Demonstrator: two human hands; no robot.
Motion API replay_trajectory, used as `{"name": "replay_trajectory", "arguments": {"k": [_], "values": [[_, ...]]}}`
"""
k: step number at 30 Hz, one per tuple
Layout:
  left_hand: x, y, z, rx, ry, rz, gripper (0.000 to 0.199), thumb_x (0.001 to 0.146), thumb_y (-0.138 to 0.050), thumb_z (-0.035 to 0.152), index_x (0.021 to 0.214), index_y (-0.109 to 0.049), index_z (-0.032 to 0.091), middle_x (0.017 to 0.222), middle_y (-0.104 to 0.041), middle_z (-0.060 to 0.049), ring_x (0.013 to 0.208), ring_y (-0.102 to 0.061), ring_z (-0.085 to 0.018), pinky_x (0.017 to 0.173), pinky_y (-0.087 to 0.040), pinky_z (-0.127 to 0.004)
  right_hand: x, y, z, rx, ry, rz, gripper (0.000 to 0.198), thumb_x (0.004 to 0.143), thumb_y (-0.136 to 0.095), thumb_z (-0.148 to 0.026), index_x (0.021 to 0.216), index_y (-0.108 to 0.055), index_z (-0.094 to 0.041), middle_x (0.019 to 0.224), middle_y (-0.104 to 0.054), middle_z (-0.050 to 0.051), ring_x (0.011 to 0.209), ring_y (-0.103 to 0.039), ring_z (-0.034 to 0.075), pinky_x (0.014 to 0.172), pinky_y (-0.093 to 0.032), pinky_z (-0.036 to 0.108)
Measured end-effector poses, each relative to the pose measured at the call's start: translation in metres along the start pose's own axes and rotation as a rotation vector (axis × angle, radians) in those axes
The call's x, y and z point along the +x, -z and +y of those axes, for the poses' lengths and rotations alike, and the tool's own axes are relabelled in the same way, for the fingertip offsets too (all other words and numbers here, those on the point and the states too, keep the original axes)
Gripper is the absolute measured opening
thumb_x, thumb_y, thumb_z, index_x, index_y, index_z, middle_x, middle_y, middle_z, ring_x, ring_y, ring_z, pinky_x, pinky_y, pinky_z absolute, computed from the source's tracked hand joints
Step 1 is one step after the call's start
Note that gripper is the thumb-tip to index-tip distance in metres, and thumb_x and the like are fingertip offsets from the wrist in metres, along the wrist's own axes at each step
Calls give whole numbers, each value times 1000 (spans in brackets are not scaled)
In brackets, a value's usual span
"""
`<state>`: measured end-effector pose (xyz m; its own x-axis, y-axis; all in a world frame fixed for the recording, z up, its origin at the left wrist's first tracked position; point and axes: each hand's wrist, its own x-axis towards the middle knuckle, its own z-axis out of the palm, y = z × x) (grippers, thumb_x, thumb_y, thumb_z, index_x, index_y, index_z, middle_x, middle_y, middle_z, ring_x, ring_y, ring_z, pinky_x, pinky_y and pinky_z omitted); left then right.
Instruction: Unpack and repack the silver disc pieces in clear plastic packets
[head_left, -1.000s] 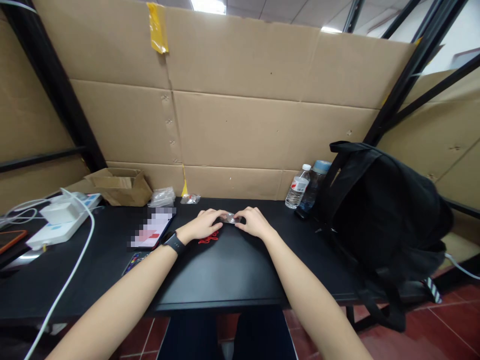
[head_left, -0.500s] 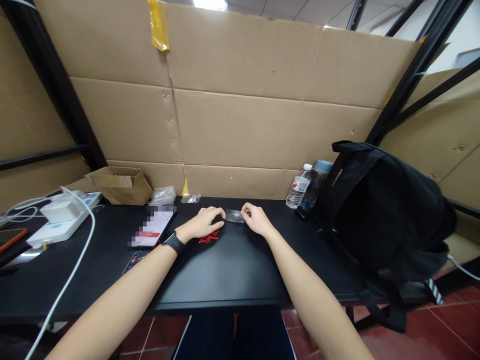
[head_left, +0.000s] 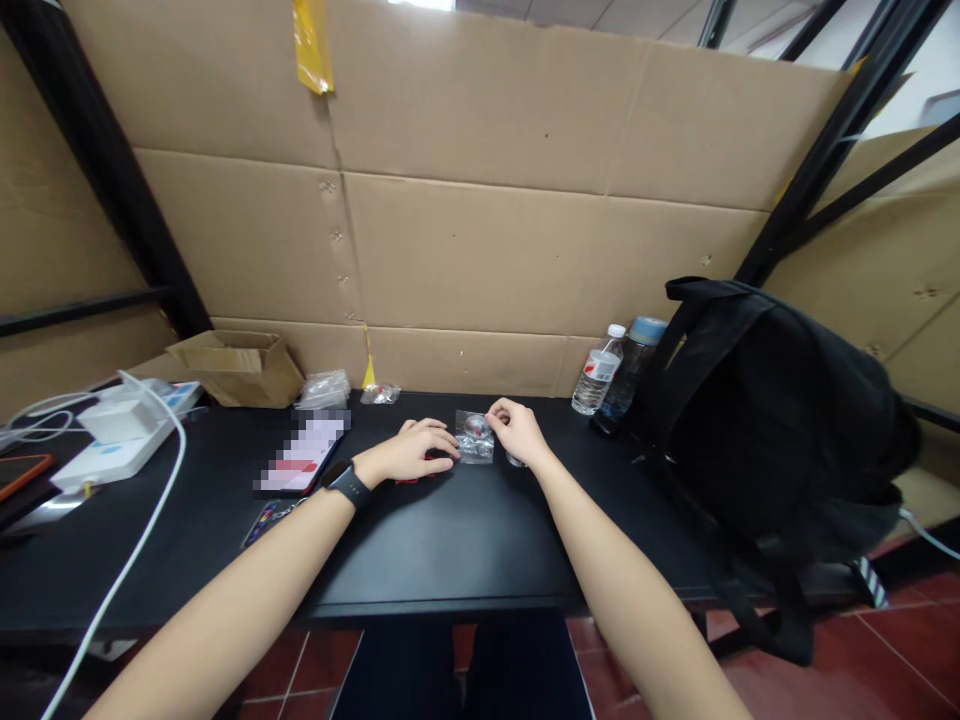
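A small clear plastic bag (head_left: 474, 448) lies on the black table between my hands, with something round and partly red inside. My right hand (head_left: 519, 432) pinches the bag's upper right edge between thumb and fingers. From the left, my left hand (head_left: 416, 452) rests low over the table with its fingers stretched out, the tips at or close to the bag's left edge. Red cord (head_left: 409, 481) shows partly from beneath the left hand. Under the right palm a small shiny round piece (head_left: 515, 461) peeks out, too covered to name.
Left of my hands lie a phone (head_left: 311, 450), clear bags (head_left: 324, 390) and a small packet (head_left: 381, 394). A cardboard box (head_left: 238, 370) and white power strip (head_left: 135, 450) sit farther left. Bottles (head_left: 598, 372) and a black backpack (head_left: 780, 430) stand right; cardboard panels (head_left: 465, 260) close the back.
The bag now lies flatter and more upright in view, its round content showing. My left hand has lowered over the red cord, covering most of it. The shiny round piece now shows under my right hand.
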<state>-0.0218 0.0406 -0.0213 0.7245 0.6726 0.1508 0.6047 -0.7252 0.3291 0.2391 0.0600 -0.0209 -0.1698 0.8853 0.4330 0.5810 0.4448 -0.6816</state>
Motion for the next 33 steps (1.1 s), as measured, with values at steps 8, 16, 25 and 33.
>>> {"name": "replay_trajectory", "arguments": {"k": [8, 16, 25, 33], "values": [[2, -4, -2, 18, 16, 11, 28, 98, -56, 45, 118, -75, 37, 134, -69, -2, 139, -45, -31, 112, -29, -53, -1, 8, -4, -52, -56, 123, 13, 90, -56, -31, 81, -61, -24, 76, -73, 3, 71, -68, 19, 69, -48, 27], [1, -2, 3, 57, 11, -6, 30, 98, -56, 42, 124, -71, 37, 136, -67, -2, 138, -44, -32, 111, -30, -52, -1, 12, -6, 31, -52, 216, 15, 92, -54, -36, 83, -57, -25, 79, -74, 5, 77, -70, 21, 75, -50, 28], [-1, 7, 6, 57, -14, 136, 34, 99, -55, 37, 130, -64, 32, 137, -64, -6, 131, -51, -28, 109, -37, -46, -1, 27, -12, 269, -43, 483, 22, 96, -49, -43, 93, -53, -22, 92, -74, 11, 84, -70, 21, 80, -54, 31], [-1, 13, 25, 181, -62, 513, 53, 93, -59, 20, 145, -49, 28, 145, -54, -9, 132, -49, -28, 109, -39, -47, -3, 21, -23, 589, -11, 462, 30, 84, -72, -46, 93, -58, -20, 72, -70, 1, 50, -60, 14, 53, -47, 27]]}}
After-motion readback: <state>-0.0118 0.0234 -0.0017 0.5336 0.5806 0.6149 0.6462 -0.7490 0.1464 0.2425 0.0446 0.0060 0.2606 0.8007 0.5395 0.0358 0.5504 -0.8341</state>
